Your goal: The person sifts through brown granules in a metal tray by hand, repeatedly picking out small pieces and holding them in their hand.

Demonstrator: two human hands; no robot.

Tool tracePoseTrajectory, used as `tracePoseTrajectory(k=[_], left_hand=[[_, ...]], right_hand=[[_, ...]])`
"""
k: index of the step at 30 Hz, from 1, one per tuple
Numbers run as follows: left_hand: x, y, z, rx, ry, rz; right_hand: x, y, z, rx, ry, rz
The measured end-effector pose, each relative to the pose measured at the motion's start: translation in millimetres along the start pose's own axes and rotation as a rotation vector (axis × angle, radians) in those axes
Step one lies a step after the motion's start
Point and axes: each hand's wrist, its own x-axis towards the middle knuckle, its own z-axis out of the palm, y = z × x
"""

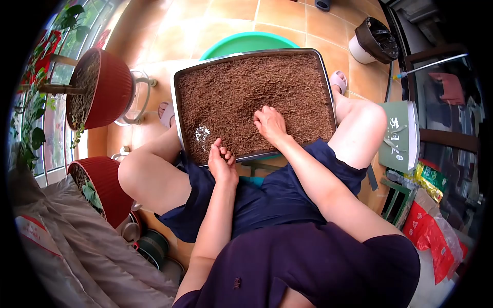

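Observation:
A wide metal-rimmed tray (177, 102) is filled with small brown granules (246, 84); whether they are seeds, husks or grain I cannot tell. A little heap of white bits (202, 134) lies on them at the left. My right hand (270, 124) rests on the granules right of the middle, its fingers curled and closed, tips turned down. Over the tray's near edge, my left hand (222, 160) is turned palm up with fingers folded in and thumb against them. Whatever either hand holds is hidden or too small to name.
A green basin (246, 42) shows behind the tray. Red plant pots (110, 95) stand at the left by the window. At the right are a lined waste bin (377, 41), a green box (398, 136) and a red plastic bag (429, 236). My knees flank the tray.

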Motion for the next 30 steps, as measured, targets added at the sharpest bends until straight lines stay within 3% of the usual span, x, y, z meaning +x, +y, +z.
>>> tracePoseTrajectory(k=[2, 5, 7, 14, 17, 19, 21, 23, 25, 30], left_hand=[[1, 1, 0, -0.016, 0.026, -0.004], [0, 2, 1, -0.03, 0.059, -0.008], [-1, 3, 3, -0.044, 0.069, -0.014], [1, 2, -3, -0.052, 0.045, -0.027], [0, 4, -1, -0.067, 0.062, -0.04], [-2, 4, 2, -0.073, 0.053, -0.044], [-4, 4, 5, -0.064, 0.047, -0.052], [-6, 3, 8, -0.042, 0.044, -0.06], [-7, 2, 9, -0.024, 0.035, -0.062], [-7, 1, 7, -0.035, 0.012, -0.077]], right_hand=[[2, -7, 0, -0.052, 0.02, 0.001], [6, -32, -3, 0.038, 0.18, -0.131], [9, -49, 4, 0.135, 0.145, -0.287], [16, -68, 34, 0.054, 0.09, -0.223], [6, -59, 27, 0.116, 0.08, -0.148], [-1, -50, 15, 0.25, 0.039, 0.06], [-4, -28, 9, 0.485, -0.014, 0.26], [-4, 5, 19, 0.79, -0.016, 0.289], [2, -4, -26, 1.131, -0.27, 0.621], [-1, -2, -39, 1.549, -0.365, 0.703]])
